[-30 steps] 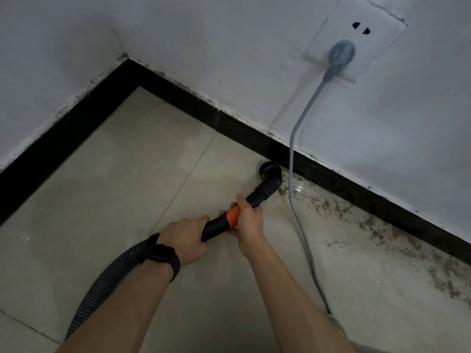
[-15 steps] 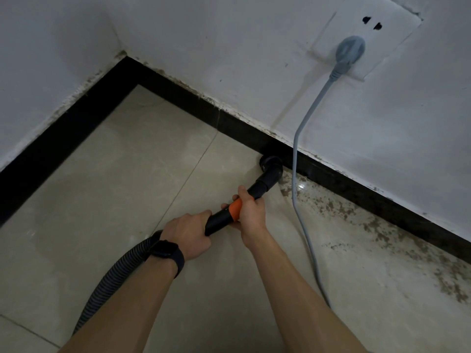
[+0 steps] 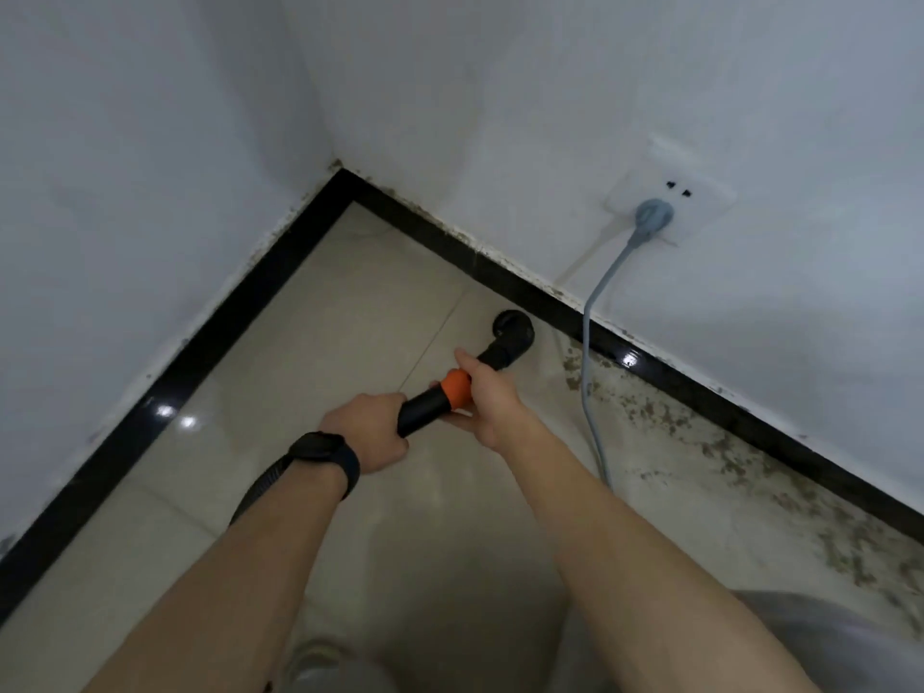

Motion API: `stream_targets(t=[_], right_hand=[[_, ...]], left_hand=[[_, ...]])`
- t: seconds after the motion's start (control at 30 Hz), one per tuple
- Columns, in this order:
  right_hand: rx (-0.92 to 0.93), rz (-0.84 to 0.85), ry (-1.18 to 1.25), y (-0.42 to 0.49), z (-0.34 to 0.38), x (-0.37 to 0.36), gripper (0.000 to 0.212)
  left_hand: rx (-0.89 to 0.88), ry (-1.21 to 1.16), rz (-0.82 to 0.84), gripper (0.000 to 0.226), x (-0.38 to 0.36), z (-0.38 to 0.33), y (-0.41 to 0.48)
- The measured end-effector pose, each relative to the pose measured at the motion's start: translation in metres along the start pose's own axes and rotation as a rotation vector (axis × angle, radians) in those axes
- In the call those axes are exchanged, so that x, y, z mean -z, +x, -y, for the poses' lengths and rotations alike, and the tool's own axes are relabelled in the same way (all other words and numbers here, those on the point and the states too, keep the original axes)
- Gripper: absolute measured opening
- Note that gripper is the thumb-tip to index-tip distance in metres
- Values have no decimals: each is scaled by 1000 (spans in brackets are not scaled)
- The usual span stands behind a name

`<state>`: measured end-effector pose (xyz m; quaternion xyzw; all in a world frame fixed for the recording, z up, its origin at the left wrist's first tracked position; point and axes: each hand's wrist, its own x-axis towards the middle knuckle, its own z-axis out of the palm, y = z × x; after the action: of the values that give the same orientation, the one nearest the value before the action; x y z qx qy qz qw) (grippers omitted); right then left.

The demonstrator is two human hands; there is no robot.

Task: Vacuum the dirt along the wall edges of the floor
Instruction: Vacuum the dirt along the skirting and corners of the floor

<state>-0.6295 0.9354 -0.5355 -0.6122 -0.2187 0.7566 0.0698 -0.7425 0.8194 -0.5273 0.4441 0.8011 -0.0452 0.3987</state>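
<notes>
My left hand (image 3: pixel 367 430), a black watch (image 3: pixel 325 455) on its wrist, curls tight around the black vacuum tube (image 3: pixel 425 410). My right hand (image 3: pixel 487 395) grips the tube farther along, at the orange collar (image 3: pixel 456 387). The round nozzle (image 3: pixel 512 332) is down at the floor (image 3: pixel 350 312) near the far wall's black skirting (image 3: pixel 550 302), just left of the brown dirt (image 3: pixel 650 407) spread along that edge. Whether the nozzle touches the skirting, I cannot tell. My left forearm hides most of the ribbed hose (image 3: pixel 260 487). A grey cord (image 3: pixel 586 342) drops from the wall socket (image 3: pixel 670 202) and crosses the dirt to the right of the nozzle.
</notes>
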Motion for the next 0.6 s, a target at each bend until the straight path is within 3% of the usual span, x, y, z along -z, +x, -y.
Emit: stream_targets(t=[0.1, 0.23, 0.4, 0.6], right_hand=[[-18, 44, -20, -83, 23, -16, 26], [-45, 82, -116, -212, 49, -36, 46], [-59, 160, -287, -393, 95, -43, 28], [114, 307, -452, -577, 161, -55, 29]], left_hand=[[42, -31, -20, 16, 48, -17, -70], [108, -172, -24, 19, 107, -52, -176], [221, -267, -68, 21, 174, -106, -326], [254, -393, -264, 19, 268, -173, -487]])
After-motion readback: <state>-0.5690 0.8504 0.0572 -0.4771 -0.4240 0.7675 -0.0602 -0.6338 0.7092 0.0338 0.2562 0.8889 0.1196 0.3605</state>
